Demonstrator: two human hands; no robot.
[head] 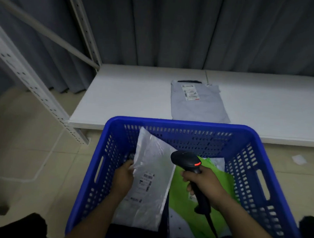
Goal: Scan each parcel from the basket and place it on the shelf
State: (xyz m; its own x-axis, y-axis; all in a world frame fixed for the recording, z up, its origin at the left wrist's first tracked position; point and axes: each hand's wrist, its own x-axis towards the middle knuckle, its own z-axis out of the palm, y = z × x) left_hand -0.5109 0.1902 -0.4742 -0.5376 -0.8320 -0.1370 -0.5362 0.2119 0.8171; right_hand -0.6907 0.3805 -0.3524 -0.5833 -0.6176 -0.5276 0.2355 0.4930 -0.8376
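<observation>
A blue perforated basket (243,135) stands in front of the white shelf (128,95). My left hand (123,177) grips the left edge of a white plastic parcel (155,170), tilted up inside the basket with its barcode label facing me. My right hand (203,186) grips a black handheld scanner (186,160), its red light on, head pointing toward the white parcel. A green parcel (182,207) lies under the scanner in the basket. A grey parcel (199,103) with a label lies flat on the shelf.
Shelf uprights (34,91) of white perforated metal rise at the left. A dark curtain (194,29) hangs behind the shelf. The scanner cable (213,229) trails down toward me. A white scrap (299,159) lies on the tiled floor at the right.
</observation>
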